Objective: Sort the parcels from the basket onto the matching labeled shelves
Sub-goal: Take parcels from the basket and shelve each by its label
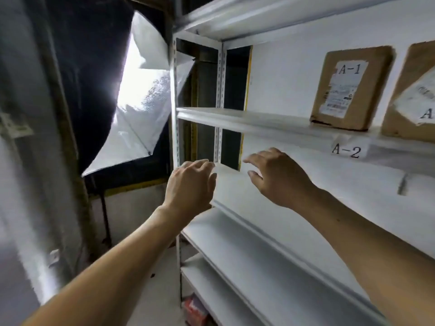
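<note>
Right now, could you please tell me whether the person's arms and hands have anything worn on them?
Both are bare: the left hand and right hand show no gloves, rings or watch, and no sleeve covers either forearm as far as the picture's edge.
</note>
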